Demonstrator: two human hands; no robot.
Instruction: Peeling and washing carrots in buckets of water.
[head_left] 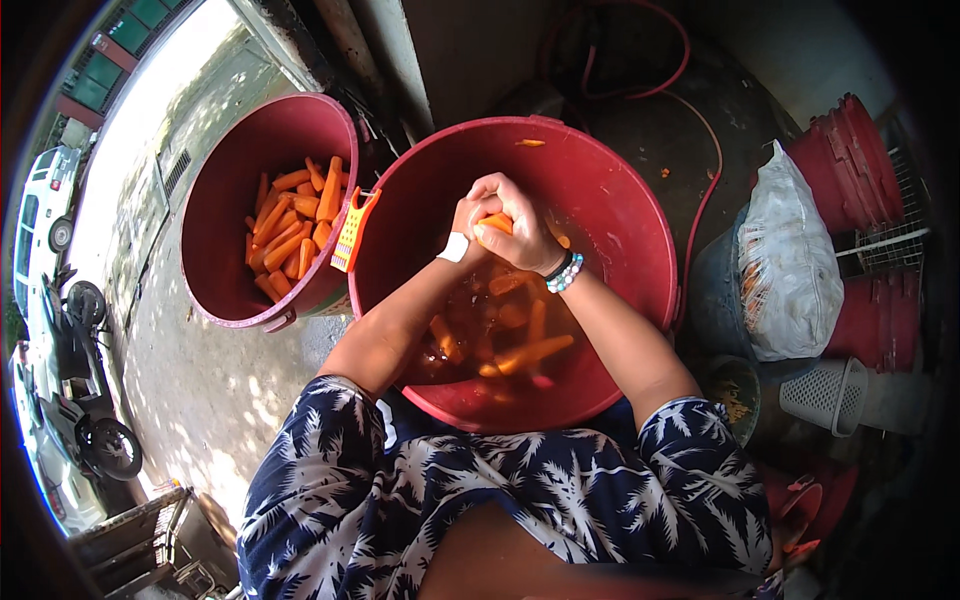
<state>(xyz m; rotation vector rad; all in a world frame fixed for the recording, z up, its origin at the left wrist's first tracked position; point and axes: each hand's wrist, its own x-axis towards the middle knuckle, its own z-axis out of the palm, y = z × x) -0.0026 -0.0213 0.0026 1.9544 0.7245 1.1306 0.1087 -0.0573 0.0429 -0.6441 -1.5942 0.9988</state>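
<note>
Over a large red tub (625,200), my two hands are clasped together around an orange carrot (494,223). My left hand (466,216) is mostly hidden behind the right, though its fingers look closed on the carrot. My right hand (524,232) wraps over it from the right, bracelets at its wrist. Below them, murky water in the tub holds several carrots (527,355), some partly under the surface. An orange slotted grater or peeler (353,230) hangs on the tub's left rim. Peeled carrots (288,235) lie piled in a second red tub (215,220) to the left.
At the right, a white sack (792,265) sits in a dark bucket, with stacked red buckets (850,165) and a white perforated basket (840,395) beside it. A bowl of scraps (735,398) stands near my right elbow. A red hose (705,205) runs along the floor. A motorcycle (100,400) stands far left.
</note>
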